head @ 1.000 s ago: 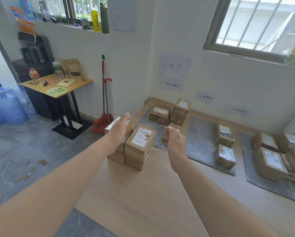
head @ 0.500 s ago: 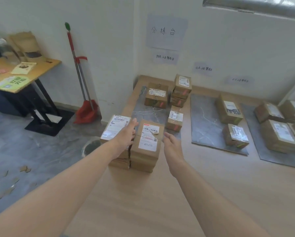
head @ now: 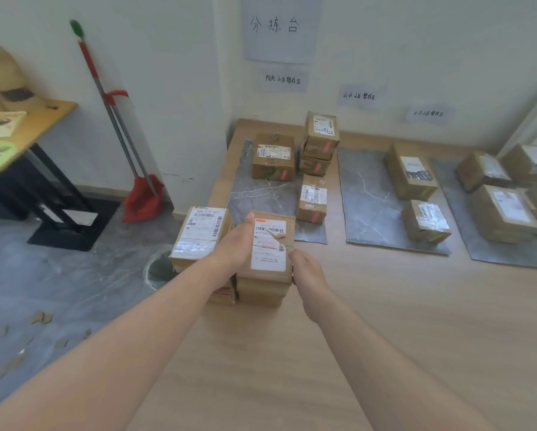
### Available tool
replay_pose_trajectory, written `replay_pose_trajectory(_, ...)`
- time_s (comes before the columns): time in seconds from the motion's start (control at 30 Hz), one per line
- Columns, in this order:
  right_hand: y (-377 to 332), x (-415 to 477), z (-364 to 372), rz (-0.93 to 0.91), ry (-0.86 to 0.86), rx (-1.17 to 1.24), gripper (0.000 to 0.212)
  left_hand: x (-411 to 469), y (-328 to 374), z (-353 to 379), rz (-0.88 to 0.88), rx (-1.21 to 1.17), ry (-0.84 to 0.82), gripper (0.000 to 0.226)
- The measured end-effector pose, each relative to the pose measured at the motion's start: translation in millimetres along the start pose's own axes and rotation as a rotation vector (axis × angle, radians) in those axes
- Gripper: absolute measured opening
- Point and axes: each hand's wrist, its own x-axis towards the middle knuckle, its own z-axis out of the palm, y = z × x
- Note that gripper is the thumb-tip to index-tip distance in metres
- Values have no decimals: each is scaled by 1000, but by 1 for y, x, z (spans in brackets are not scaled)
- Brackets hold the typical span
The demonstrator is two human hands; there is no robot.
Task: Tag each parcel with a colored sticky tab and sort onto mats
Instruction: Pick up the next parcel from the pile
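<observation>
Two stacks of brown parcels stand at the near left of the wooden platform (head: 369, 321). My left hand (head: 234, 245) grips the left side of the top parcel (head: 268, 244) of the right stack, thumb lying on its white label. My right hand (head: 306, 269) grips that parcel's near right corner. The left stack's top parcel (head: 200, 233) sits beside it, untouched. Three grey mats lie along the wall: the left mat (head: 261, 197) carries parcels with red tabs, the middle mat (head: 369, 200) two parcels with green tabs, the right mat (head: 466, 213) several parcels.
A red broom and dustpan (head: 141, 197) lean on the wall at the left. A yellow-topped side table (head: 21, 132) stands at the far left. Cardboard scraps (head: 41, 317) lie on the grey floor. Paper signs (head: 281, 28) hang above the mats.
The view has tilted down and moved closer to the stacks. Both hands, which hovered near the right stack's top parcel, have closed in and taken hold of its sides.
</observation>
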Motion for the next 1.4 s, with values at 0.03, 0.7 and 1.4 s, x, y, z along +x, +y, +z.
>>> replay_pose_trajectory(0.03, -1, -1, -1, 5, 8, 5, 21, -1, 1, 0, -2, -8, -3, 76)
replay_pose_trajectory(0.7, -10, -49, -90, -183, 149, 118, 25, -72, 44, 60, 138, -187, 2, 38)
replay_pose_trajectory(1.4, 68, -111, -326, -300, 163, 94, 18, -164, 47, 280, 58, -337, -3, 62)
